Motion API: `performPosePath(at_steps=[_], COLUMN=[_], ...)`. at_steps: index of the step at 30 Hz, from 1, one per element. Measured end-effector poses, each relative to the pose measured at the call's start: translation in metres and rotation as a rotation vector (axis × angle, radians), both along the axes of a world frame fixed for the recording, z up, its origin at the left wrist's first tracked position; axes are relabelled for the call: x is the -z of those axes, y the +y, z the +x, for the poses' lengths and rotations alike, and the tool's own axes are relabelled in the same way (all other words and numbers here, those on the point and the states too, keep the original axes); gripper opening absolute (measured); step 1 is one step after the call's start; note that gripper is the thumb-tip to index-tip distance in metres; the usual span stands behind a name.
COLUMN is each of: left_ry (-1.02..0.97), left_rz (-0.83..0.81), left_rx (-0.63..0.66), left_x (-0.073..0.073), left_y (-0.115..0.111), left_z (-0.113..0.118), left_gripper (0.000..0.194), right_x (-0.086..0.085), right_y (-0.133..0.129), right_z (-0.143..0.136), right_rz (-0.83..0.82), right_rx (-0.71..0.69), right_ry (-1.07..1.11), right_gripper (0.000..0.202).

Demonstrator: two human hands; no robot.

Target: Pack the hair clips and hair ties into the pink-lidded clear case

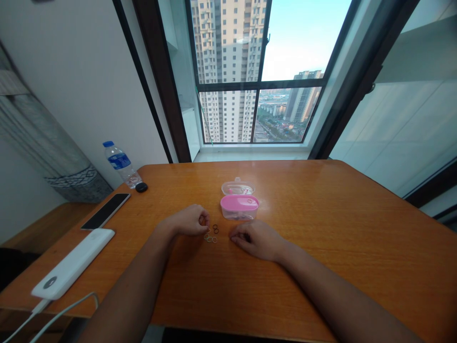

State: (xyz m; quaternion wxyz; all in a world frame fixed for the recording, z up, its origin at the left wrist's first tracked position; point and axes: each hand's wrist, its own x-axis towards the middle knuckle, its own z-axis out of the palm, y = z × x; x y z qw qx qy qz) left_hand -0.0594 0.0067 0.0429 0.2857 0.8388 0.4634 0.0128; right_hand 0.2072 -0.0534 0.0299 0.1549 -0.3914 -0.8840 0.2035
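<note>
On the wooden table (pixel 321 214), several small thin rings (pixel 214 240), dark and pale, lie between my two hands; they look like little elastic bands. My left hand (pixel 191 220) rests just left of them, fingers curled into a pinch, its fingertips beside a pale ring. To the right of the rings, my right hand (pixel 259 239) lies with thumb and fingers pressed together near the tabletop. Whatever either pinch may hold is too small to make out. Just beyond the hands stands a clear box with a pink lid (pixel 238 203), and behind it a clear oval container (pixel 228 189).
At the left are a white power bank (pixel 76 259) with a cable (pixel 67 312), a phone (pixel 106 211), a black round object (pixel 141 187) and a water bottle (pixel 123 164). A window (pixel 257 85) is past the table's far edge.
</note>
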Motion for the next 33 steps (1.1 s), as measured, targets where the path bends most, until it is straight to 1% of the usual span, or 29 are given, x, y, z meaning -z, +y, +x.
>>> performPosePath(at_steps=[6,10,13,20,27,33], left_ry=[-0.054,-0.078,-0.073,-0.046,-0.021,-0.054], left_rz=[-0.018,-0.056,-0.051,0.025,-0.034,0.001], left_rx=[0.020,0.074,0.105,0.103,0.110,0.096], left_x=[-0.001,-0.004,-0.006,-0.007,-0.007,-0.005], left_y=[-0.004,-0.011,-0.015,-0.016,-0.016,-0.015], left_z=[0.007,0.014,0.019,0.020,0.022,0.020], left_gripper=[0.021,0.022,0.020,0.020,0.018,0.018], right_x=[0.001,0.002,0.001,-0.001,0.001,0.001], right_y=[0.001,0.001,0.001,0.000,0.001,0.001], right_z=[0.001,0.000,0.000,0.000,0.000,0.001], right_rz=[-0.002,-0.001,0.008,0.009,0.003,0.004], right_rx=[-0.003,-0.007,-0.011,-0.011,-0.003,-0.008], right_ry=[-0.003,-0.002,0.002,0.000,-0.009,-0.001], right_gripper=[0.021,0.022,0.022,0.022,0.022,0.022])
